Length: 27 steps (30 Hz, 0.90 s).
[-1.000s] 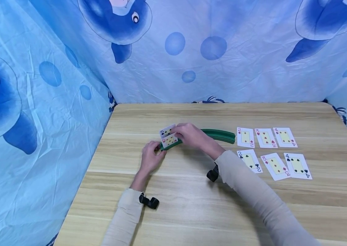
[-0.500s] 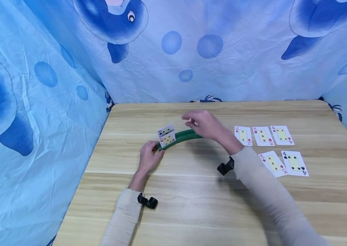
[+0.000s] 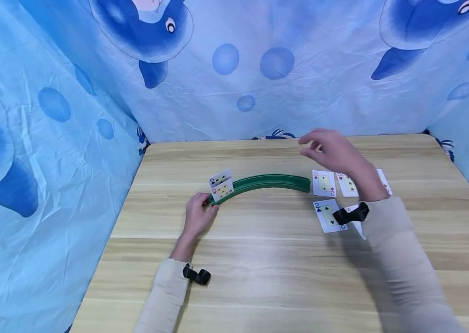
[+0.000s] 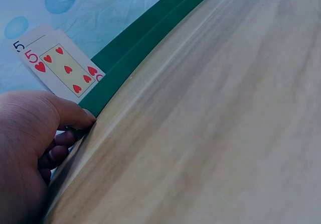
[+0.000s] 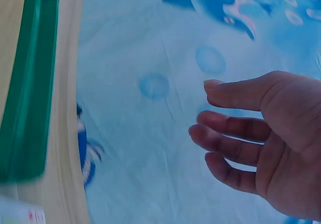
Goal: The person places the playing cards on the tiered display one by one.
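Note:
My left hand point(image 3: 197, 217) pinches the left end of a curved green playing card holder point(image 3: 271, 181) between thumb and fingers. Two playing cards stand in the holder near that end: the five of hearts point(image 4: 67, 71) in front and a black five point(image 3: 220, 177) behind it, mostly covered in the left wrist view. Raised over the right part of the table, my right hand point(image 3: 336, 152) has loosely bent fingers with nothing between them, as the right wrist view also shows. Below it lie the two of diamonds point(image 3: 324, 183) and the two of clubs point(image 3: 326, 213).
More cards lie face up on the right, partly hidden by my right forearm, among them a red three point(image 3: 345, 184). The wooden table point(image 3: 259, 268) ends at a blue dolphin-print curtain point(image 3: 201, 106) at the back and left.
My right hand has let go of the black five in the holder and moved right and up, over the cards lying there. The left hand keeps its grip on the holder's end.

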{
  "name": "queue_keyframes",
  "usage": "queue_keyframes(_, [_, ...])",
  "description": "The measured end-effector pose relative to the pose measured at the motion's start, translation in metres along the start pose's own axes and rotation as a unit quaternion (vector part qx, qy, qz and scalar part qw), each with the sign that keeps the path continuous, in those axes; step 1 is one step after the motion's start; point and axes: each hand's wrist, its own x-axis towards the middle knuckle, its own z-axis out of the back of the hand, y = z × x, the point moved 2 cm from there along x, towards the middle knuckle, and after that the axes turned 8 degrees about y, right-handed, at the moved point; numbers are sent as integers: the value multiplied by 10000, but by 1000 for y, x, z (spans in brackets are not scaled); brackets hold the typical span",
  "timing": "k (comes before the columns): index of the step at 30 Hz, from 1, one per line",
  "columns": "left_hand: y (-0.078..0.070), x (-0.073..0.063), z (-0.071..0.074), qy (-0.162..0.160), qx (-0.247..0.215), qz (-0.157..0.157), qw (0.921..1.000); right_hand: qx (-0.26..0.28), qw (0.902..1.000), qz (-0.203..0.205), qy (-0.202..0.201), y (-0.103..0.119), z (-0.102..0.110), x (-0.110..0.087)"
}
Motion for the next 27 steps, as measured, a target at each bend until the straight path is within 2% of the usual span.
queue_keyframes(8, [1,-2,1,-104,26,-39,9999,-123,9951,-880,436,-54,15,-29])
queue_keyframes(14, [1,-2,1,-126,-1,-50,9999,-185,9814,-1473,1213,-99,13,-47])
queue_keyframes(17, [0,-2,1,-103,-42,-50,9999,-269,9729,-1757,1481,-121,11,-57])
queue_keyframes(22, [-1,0,-1,-91,16,-76,9999,-382,9662,-1975,1613,-154,10,-75])
queue_keyframes(27, [-2,2,-2,-99,73,-97,9999,-438,9621,-2166,1599,-174,9,-87])
